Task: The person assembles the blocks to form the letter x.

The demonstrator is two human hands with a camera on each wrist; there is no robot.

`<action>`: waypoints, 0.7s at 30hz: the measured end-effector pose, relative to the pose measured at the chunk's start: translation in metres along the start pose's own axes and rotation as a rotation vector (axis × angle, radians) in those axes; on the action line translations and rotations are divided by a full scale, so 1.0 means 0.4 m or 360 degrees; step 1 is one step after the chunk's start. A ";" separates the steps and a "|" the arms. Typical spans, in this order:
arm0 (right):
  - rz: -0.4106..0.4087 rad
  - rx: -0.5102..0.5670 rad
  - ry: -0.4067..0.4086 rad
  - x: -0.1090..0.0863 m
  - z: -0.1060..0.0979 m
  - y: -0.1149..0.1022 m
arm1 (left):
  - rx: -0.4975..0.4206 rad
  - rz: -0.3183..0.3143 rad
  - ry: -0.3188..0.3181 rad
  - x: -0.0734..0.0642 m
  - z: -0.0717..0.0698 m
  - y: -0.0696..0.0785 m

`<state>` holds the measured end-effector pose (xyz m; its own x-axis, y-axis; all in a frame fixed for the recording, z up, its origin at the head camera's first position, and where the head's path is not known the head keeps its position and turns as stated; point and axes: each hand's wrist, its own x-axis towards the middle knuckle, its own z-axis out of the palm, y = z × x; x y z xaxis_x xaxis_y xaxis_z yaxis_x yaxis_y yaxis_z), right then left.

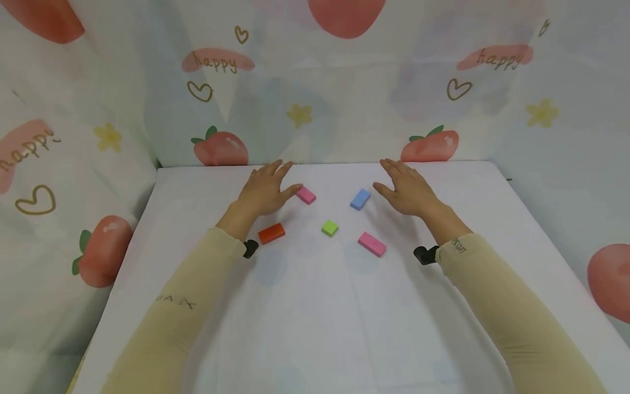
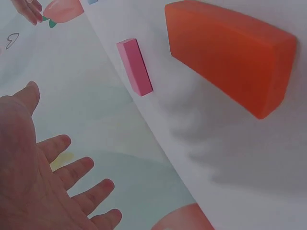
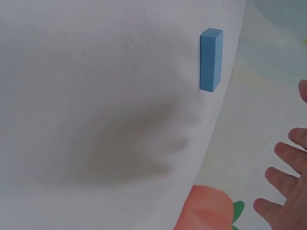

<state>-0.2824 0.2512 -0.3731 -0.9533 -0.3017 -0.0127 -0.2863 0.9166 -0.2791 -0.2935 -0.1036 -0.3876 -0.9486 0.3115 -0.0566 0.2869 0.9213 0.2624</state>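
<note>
My left hand [image 1: 266,189] hovers over the back left of the table with fingers spread, holding nothing. In the head view its thumb tip overlaps one end of a pink block [image 1: 307,196]. An orange-red block [image 1: 272,233] lies nearer, by the left wrist; it looms large in the left wrist view [image 2: 230,57]. My right hand [image 1: 406,189] is held over the back right, fingers apart and nothing in them. To its left lies a blue block [image 1: 360,199], also seen in the right wrist view. Between the arms are a small green block [image 1: 330,228] and a second pink block [image 1: 372,244].
A white cloth covers the table [image 1: 305,317]. Patterned curtains [image 1: 344,82] with fruit, hearts and flowers rise at the back and both sides. Dark straps [image 1: 426,255] show at the wrists, below pale yellow sleeves [image 1: 512,312].
</note>
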 end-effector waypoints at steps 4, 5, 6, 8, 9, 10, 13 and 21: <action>0.0010 0.0021 0.0005 -0.009 0.006 0.001 | -0.0009 0.0010 0.0008 0.002 0.006 0.005; 0.0012 0.0025 0.0003 -0.011 0.007 0.001 | -0.0012 0.0012 0.0010 0.001 0.007 0.006; 0.0015 0.0029 0.0003 -0.013 0.009 0.002 | -0.0016 0.0013 0.0012 0.001 0.008 0.008; 0.0011 0.0028 0.0008 -0.016 0.012 0.002 | -0.0034 0.0013 0.0009 -0.001 0.011 0.011; 0.0004 0.0032 0.0013 -0.018 0.014 0.002 | -0.0041 0.0016 0.0008 -0.002 0.012 0.013; -0.0002 0.0033 0.0016 -0.019 0.017 0.003 | -0.0050 0.0018 0.0008 -0.004 0.014 0.015; -0.0014 0.0041 0.0016 -0.027 0.024 0.003 | -0.0083 0.0029 0.0009 -0.010 0.021 0.019; 0.0003 0.0046 0.0009 -0.049 0.043 0.008 | -0.0112 0.0039 -0.0005 -0.023 0.050 0.030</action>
<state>-0.2630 0.2558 -0.3902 -0.9544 -0.2983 -0.0079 -0.2816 0.9091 -0.3069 -0.2786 -0.0909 -0.4034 -0.9409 0.3346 -0.0522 0.2998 0.8948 0.3310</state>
